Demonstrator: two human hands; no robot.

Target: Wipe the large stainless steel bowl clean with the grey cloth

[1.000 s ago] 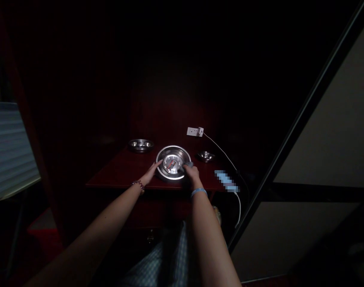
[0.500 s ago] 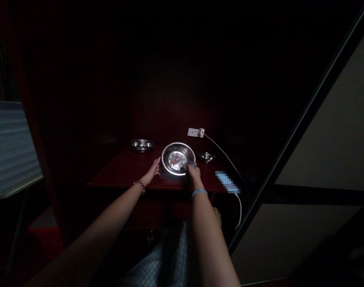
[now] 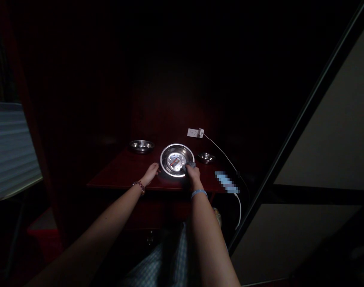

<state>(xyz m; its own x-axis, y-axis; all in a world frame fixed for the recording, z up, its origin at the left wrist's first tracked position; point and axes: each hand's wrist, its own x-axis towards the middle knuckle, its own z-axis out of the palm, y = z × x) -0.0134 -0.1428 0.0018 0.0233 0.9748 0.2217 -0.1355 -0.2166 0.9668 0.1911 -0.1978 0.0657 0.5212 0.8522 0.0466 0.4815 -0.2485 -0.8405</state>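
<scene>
A shiny steel bowl [image 3: 170, 170] with a label on its inner bottom is tilted toward me over the dark red tabletop [image 3: 113, 173]. My right hand [image 3: 193, 173] is closed on a grey cloth [image 3: 190, 164] at the bowl's right rim, thumb on the inner side. Beside the left rim is my left hand [image 3: 151, 173], its fingers loosely bent and apart; any contact with the bowl is hard to make out. Two smaller metal dishes flank the bowl: a wide shallow dish [image 3: 141, 146] behind on the left, and a small bowl [image 3: 206, 158] on the right.
A wall socket [image 3: 195, 132] with a white charger sits behind the table. Its cable [image 3: 219, 147] runs down the right side. A blurred-out phone-like object [image 3: 227, 182] lies at the right edge. A sliding door [image 3: 319, 143] slants along the right.
The bowl has shifted very slightly left and down in view. The left hand has eased a little away from its rim. The cloth stays in the right hand at the right rim.
</scene>
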